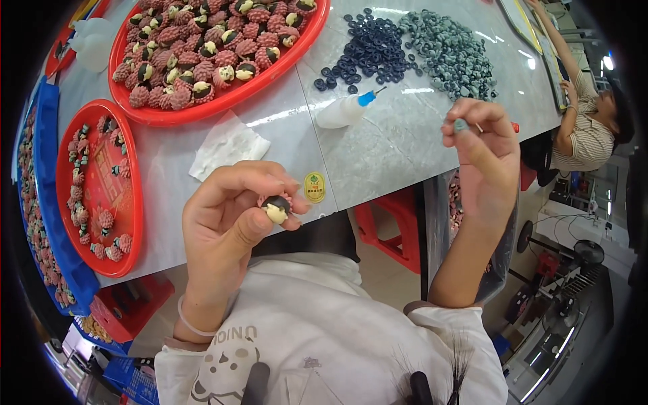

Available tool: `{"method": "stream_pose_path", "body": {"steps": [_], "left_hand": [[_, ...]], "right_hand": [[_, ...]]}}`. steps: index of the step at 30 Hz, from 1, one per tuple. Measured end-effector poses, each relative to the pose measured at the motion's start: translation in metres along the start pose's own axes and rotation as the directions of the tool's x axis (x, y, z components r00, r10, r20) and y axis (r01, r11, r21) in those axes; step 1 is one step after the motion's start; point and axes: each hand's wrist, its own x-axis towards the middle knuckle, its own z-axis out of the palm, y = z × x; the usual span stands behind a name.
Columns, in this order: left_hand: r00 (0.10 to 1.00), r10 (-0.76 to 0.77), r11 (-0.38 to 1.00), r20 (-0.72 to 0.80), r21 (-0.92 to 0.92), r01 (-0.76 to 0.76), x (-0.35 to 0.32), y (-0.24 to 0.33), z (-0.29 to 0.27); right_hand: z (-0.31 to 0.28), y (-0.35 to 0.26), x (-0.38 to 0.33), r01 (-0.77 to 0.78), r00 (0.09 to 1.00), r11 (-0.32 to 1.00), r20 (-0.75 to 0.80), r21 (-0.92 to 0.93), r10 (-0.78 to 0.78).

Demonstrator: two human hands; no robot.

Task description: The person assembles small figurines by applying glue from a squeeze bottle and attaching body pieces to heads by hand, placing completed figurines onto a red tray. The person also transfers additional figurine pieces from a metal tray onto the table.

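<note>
Between the thumb and fingers of my left hand point(226, 223) is a small pink figurine point(275, 208) with a black and cream front. My right hand point(482, 145), raised over the table's right part, pinches a small grey-green piece point(461, 125) between thumb and fingertip. The two hands are well apart. Beyond the right hand lies a heap of similar grey-green pieces point(449, 54), beside a pile of dark blue rings point(376, 54). A white squeeze bottle point(343, 110) with a blue tip lies on its side between the hands.
A big red tray point(202, 120) of pink, black and cream figurines stands at the far left. A smaller red tray point(137, 202) holds figurines with green parts. A crumpled tissue point(229, 145) lies near my left hand. Another person point(587, 128) is at the right; red stools point(391, 226) stand below.
</note>
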Motion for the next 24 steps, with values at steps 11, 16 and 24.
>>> {"method": "stream_pose_path", "body": {"steps": [11,16,24], "left_hand": [[0.999,-0.033,0.994,0.007,0.104,0.032,0.005,0.001,0.002],[0.994,-0.107,0.992,-0.024,0.070,0.108,0.002,0.006,0.001],[0.991,-0.136,0.989,0.000,0.062,0.136,0.008,0.005,0.000]], "right_hand": [[-0.006,0.012,0.008,0.105,0.989,0.842,-0.035,-0.529,-0.145],[-0.108,-0.018,0.046,-0.050,0.885,0.696,-0.354,-0.717,-0.301],[-0.302,-0.021,0.122,-0.569,0.711,-0.055,-0.457,-0.821,-0.535]]}}
